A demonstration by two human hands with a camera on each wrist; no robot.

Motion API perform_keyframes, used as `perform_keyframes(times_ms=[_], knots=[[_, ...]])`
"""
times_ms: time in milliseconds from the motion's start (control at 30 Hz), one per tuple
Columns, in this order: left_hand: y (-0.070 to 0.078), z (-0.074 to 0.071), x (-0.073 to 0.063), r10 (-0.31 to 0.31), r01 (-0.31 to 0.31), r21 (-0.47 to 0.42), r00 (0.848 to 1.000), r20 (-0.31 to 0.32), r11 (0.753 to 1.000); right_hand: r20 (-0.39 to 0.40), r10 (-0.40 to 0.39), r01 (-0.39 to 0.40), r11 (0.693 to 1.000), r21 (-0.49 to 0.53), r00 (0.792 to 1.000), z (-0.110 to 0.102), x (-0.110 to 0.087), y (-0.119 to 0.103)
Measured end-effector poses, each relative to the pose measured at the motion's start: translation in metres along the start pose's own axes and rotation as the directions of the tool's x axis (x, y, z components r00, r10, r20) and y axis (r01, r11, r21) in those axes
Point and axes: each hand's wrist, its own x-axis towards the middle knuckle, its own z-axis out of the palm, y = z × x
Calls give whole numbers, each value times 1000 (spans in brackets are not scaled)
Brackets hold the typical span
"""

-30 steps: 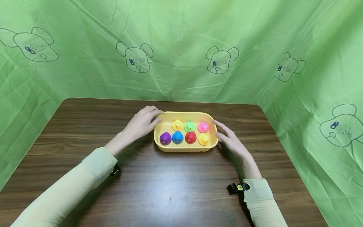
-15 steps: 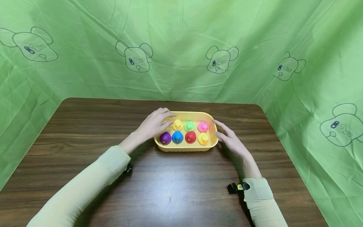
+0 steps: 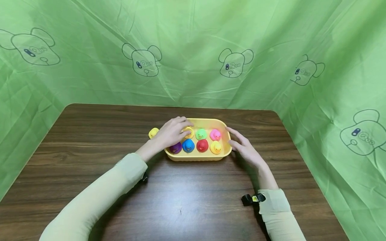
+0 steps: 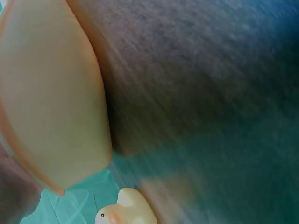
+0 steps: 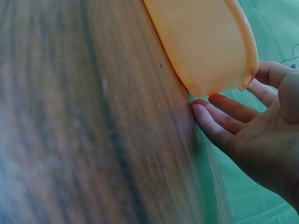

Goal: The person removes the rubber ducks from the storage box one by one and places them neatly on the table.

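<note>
A pale yellow plastic basket [image 3: 208, 157] holds several small rubber ducks in two rows. My left hand [image 3: 172, 132] reaches over its left end, thumb and fingers spread on either side of the back-row yellow duck [image 3: 190, 131]. That duck still sits in its place. Beneath the hand, the purple duck [image 3: 176, 148] is partly covered. My right hand [image 3: 245, 149] touches the basket's right end from outside with loosely extended fingers; the right wrist view shows the fingers against the basket wall [image 5: 205, 46].
Also in the basket are blue [image 3: 188, 146], red [image 3: 202, 145], green [image 3: 201, 134] and pink [image 3: 215, 135] ducks, plus a front yellow duck [image 3: 215, 147]. Another yellow duck [image 3: 153, 133] stands on the wooden table [image 3: 193, 197], left of the basket. Green cloth [image 3: 193, 67] hangs behind.
My left hand has moved right, from the basket's left rim to over the yellow duck. The duck on the table has come into view behind it. My right hand stays put.
</note>
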Motion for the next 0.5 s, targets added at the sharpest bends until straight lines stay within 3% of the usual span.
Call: perform_keyframes(times_ms=[500], knots=[[0, 8, -1, -28, 25, 49, 998, 51, 998, 4, 9, -9, 999, -34, 1000, 0, -1, -2]])
